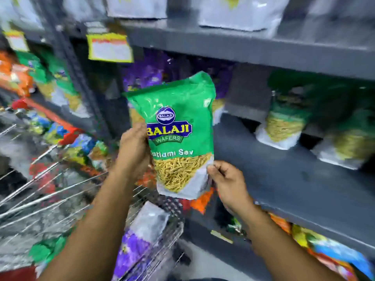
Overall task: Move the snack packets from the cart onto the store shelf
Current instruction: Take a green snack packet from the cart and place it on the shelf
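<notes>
Grey shelf (pixel 294 179) runs across the right of the frame, with bare space beside the green packs (pixel 284 126). Both hands hold a packet (pixel 178 134) upright at centre: left hand (pixel 134 151) clasps its left edge, right hand (pixel 227 179) pinches its lower right corner. Its long axis stands vertical, above the cart (pixel 158 236), shelf space lying right and beyond.

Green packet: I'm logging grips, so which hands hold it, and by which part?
Both hold the green packet: the left hand grips its left edge about midway up, and the right hand pinches its lower right corner.
</notes>
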`<action>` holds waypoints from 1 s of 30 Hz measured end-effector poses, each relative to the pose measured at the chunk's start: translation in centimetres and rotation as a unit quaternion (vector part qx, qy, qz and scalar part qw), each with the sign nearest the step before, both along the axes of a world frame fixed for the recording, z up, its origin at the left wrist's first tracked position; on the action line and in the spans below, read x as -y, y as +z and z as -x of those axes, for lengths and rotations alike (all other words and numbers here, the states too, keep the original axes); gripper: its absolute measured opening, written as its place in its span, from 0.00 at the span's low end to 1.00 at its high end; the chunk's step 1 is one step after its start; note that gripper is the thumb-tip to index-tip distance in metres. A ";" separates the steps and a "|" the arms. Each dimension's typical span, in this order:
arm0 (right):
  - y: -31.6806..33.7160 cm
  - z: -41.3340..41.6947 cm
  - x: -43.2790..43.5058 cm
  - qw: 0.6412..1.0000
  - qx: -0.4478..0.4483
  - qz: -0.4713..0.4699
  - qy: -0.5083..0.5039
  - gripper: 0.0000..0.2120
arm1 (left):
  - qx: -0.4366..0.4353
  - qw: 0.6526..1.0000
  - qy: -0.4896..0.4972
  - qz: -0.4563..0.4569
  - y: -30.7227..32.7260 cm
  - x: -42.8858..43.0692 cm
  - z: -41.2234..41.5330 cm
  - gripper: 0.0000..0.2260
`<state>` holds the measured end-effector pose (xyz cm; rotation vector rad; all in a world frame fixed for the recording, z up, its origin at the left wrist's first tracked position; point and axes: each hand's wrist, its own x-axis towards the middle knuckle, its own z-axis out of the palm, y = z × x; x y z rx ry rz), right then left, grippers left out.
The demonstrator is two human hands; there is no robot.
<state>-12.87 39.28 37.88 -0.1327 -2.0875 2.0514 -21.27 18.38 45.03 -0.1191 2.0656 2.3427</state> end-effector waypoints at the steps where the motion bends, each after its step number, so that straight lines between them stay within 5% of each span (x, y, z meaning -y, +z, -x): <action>1: 0.1 -0.5 -1.9 1.000 -0.007 0.002 -0.022 0.10 | -0.006 0.999 -0.013 0.033 0.5 -1.8 0.6 0.15; 5: 0.2 -3.7 -11.3 0.992 -0.022 0.029 -0.123 0.12 | -0.062 0.991 -0.109 -0.044 1.1 -13.1 1.6 0.07; 8: -0.7 -6.6 -17.8 0.976 -0.018 0.033 -0.216 0.12 | -0.029 0.977 -0.178 -0.114 1.4 -22.3 -1.5 0.10; 14: -3.1 -13.1 -29.0 0.929 -0.006 0.067 -0.363 0.11 | 0.041 0.960 -0.256 -0.103 0.6 -35.8 -7.3 0.14; 18: -2.1 -15.0 -32.5 0.899 -0.004 0.089 -0.430 0.11 | 0.046 0.953 -0.283 -0.094 1.1 -39.8 -9.5 0.09; 30: -2.7 -14.9 -34.1 0.888 0.001 0.053 -0.457 0.07 | 0.046 0.952 -0.277 -0.119 1.1 -41.3 -10.4 0.06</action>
